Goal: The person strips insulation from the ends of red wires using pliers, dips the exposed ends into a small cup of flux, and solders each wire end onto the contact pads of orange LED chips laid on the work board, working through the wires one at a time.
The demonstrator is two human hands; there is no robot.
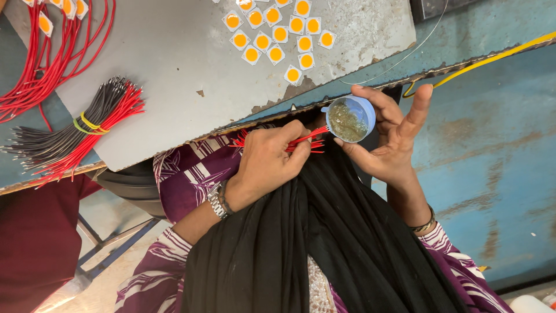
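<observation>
The left hand (263, 162) is closed around a bunch of red wires (301, 142), their tips touching the small blue cup (350, 119) that the right hand (388, 139) pinches between thumb and fingers. Beyond, a grey board (174, 69) carries square yellow chips (278, 35) and a banded bundle of black and red wires (81, 127).

Left hand (266, 159): seen at 9 o'clock of the right, back turned up, fingers curled shut in a pinching grip, wrist bent, forearm entering from 7 o'clock. Right hand (391, 139): palm turned inward, thumb and fingers spread in a cupping grip, index finger raised toward 12 o'clock, forearm entering from 5 o'clock.
</observation>
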